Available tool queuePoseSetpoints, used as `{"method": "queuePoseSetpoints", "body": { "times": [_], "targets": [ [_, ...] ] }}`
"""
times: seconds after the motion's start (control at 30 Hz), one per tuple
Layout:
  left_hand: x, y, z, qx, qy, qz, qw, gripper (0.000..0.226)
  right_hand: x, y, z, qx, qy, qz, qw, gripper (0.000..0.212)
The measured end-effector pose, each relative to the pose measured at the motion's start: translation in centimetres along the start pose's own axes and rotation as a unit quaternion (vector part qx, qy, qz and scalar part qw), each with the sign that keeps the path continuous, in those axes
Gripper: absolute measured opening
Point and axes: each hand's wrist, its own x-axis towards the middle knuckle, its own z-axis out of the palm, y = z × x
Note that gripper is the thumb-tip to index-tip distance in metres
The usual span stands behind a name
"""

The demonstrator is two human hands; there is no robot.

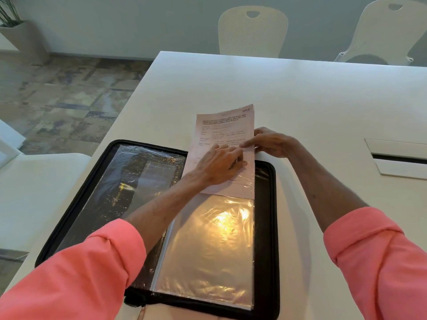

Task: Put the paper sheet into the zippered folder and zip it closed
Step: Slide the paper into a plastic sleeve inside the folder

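A black zippered folder (265,227) lies open flat on the white table, with clear plastic sleeves on both halves. A pink printed paper sheet (225,125) sticks out of the top of the right-hand sleeve (208,245), its lower part inside the plastic and its upper part over the table. My left hand (219,162) rests on the sheet's middle, fingers pinching at the sleeve's top edge. My right hand (269,142) grips the sheet's right edge, its index finger pointing left across the paper.
The white table (312,100) runs ahead and right, with a cable hatch (397,158) at the right. Two white chairs (253,31) stand at the far edge. A white seat (34,192) is at the left, over patterned floor.
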Motion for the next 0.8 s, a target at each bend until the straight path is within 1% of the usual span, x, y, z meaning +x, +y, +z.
{"method": "queuePoseSetpoints", "body": {
  "times": [0.1, 0.17, 0.23, 0.33, 0.4, 0.47, 0.57, 0.67, 0.7, 0.73, 0.8],
  "targets": [
    [-1.0, -2.4, -1.9, 0.014, -0.032, -0.011, 0.999, 0.017, 0.7, -0.2, 0.9, 0.039, 0.075, -0.021, 0.996, 0.04],
    [-1.9, -4.0, -3.0, 0.016, -0.052, -0.021, 0.998, 0.012, 1.2, -0.2, 1.6, 0.08, 0.14, -0.033, 0.986, 0.039],
    [-2.8, -5.4, -3.9, 0.015, -0.059, -0.029, 0.998, 0.011, 1.7, -0.5, 2.2, 0.114, 0.195, -0.043, 0.973, 0.033],
    [-3.7, -6.5, -4.6, 0.003, -0.067, -0.037, 0.997, 0.01, 1.9, -0.9, 2.6, 0.13, 0.235, -0.051, 0.962, 0.024],
    [-3.9, -6.6, -4.6, -0.001, -0.067, -0.035, 0.997, 0.007, 1.6, -0.9, 2.4, 0.122, 0.231, -0.056, 0.964, 0.018],
    [-3.9, -6.5, -4.4, -0.003, -0.063, -0.032, 0.998, 0.007, 1.0, -0.8, 1.9, 0.102, 0.201, -0.06, 0.972, 0.02],
    [-3.7, -6.5, -4.3, -0.004, -0.05, -0.019, 0.999, 0.009, 0.0, -0.5, 0.8, 0.071, 0.128, -0.059, 0.987, 0.023],
    [-3.7, -6.5, -4.2, -0.004, -0.035, -0.012, 0.999, 0.01, -0.7, -0.3, -0.1, 0.024, 0.05, -0.029, 0.998, 0.03],
    [-3.8, -6.5, -4.2, -0.003, -0.034, -0.012, 0.999, 0.01, -0.8, -0.3, -0.2, 0.012, 0.041, -0.024, 0.999, 0.033],
    [-3.8, -6.4, -4.2, 0.0, -0.035, -0.013, 0.999, 0.009, -0.8, -0.5, -0.2, 0.005, 0.047, -0.027, 0.998, 0.034],
    [-3.7, -6.3, -4.2, 0.007, -0.038, -0.014, 0.999, 0.009, -0.4, -0.8, 0.3, 0.006, 0.102, -0.059, 0.993, 0.033]
  ]
}}
